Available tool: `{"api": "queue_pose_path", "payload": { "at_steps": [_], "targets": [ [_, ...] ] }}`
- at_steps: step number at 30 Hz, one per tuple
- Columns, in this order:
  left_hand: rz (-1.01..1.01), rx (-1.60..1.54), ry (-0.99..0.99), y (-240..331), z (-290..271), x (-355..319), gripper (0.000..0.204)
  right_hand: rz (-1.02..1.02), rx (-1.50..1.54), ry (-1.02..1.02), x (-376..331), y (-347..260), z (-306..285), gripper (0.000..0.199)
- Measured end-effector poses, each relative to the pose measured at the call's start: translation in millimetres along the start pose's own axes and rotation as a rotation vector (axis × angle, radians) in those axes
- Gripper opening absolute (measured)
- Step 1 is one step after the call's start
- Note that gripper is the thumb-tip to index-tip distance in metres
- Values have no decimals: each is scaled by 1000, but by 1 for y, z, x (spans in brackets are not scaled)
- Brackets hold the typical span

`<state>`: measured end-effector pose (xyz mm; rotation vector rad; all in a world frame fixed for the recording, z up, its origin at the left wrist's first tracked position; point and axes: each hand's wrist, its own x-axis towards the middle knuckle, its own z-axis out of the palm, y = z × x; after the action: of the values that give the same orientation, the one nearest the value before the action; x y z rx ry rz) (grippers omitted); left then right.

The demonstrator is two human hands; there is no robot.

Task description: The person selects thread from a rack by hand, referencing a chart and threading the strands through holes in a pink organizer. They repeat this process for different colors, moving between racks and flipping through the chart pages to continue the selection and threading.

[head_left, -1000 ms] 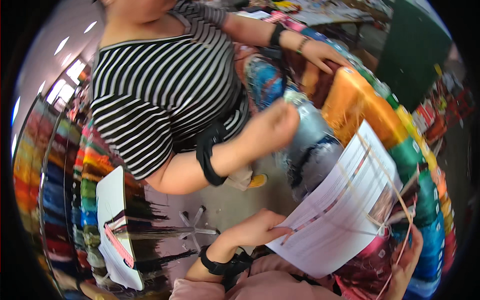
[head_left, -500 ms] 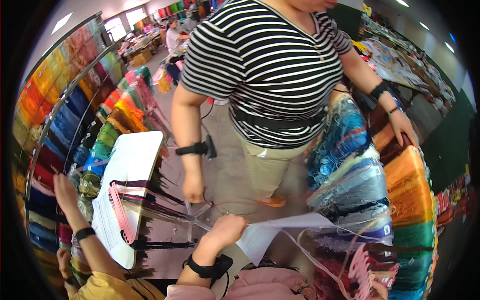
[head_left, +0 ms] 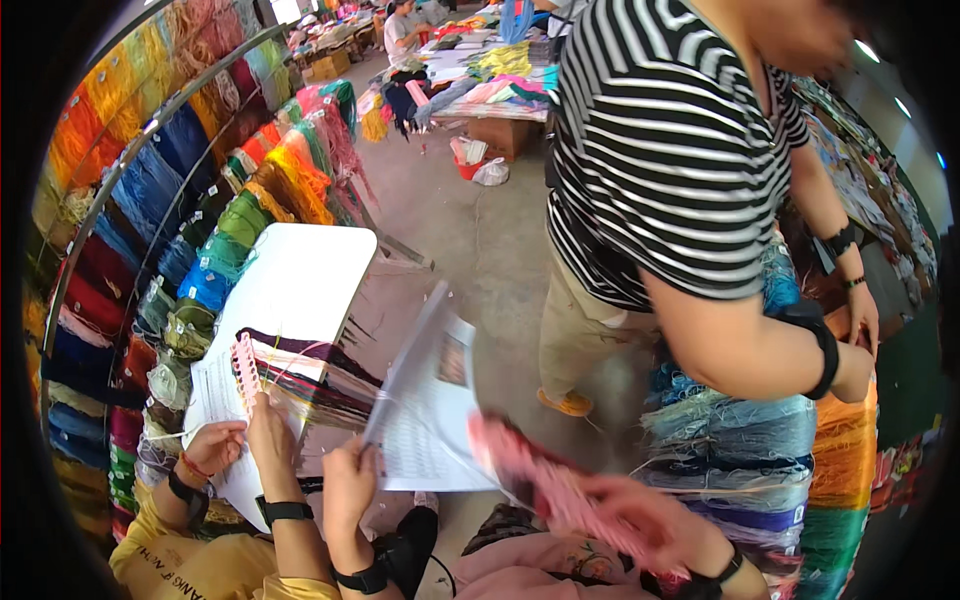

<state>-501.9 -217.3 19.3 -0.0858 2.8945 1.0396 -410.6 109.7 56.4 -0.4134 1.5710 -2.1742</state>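
My left hand (head_left: 350, 484) is closed on the edge of some printed paper sheets (head_left: 425, 420), which bear text and a small picture. My right hand (head_left: 655, 520) grips a pink notched strip (head_left: 560, 490), smeared by motion, with dark and reddish thread along it. To my left, a co-worker in yellow has one hand (head_left: 268, 432) at another pink notched strip (head_left: 245, 372) on a white board (head_left: 310, 265). Threads (head_left: 325, 378) in dark, red and pale colours stretch from that strip. The co-worker's other hand (head_left: 212, 445) pinches a white thread.
Racks of coloured yarn hanks (head_left: 150, 210) line the left. More hanks (head_left: 745, 440) hang at the right, where a person in a striped shirt (head_left: 660, 170) reaches toward orange yarn (head_left: 850, 430). Farther back stand a table heaped with yarn (head_left: 490, 85) and a red bin (head_left: 467, 160).
My left hand has moved left with the sheets. My right hand has brought its pink strip inward and up. The striped-shirt person has turned right; the yellow-sleeved co-worker's hands now work at the board.
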Motion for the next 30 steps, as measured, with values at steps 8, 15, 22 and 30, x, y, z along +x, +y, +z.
{"api": "queue_pose_path", "payload": {
  "at_steps": [8, 15, 22, 30],
  "targets": [
    [-65, -284, 559, 1, -17, -6, 12, -2, 231, 240, 156, 51, -70, 49],
    [-248, -551, 755, 28, -39, -6, 19, 98, 211, 450, 278, 116, -110, 41],
    [-203, -431, 837, -20, -58, 31, 17, 183, 278, 662, 380, 153, -161, 36],
    [-544, -583, 951, 14, -110, 86, 12, 153, 140, 743, 470, 139, -239, 27]
  ]
}}
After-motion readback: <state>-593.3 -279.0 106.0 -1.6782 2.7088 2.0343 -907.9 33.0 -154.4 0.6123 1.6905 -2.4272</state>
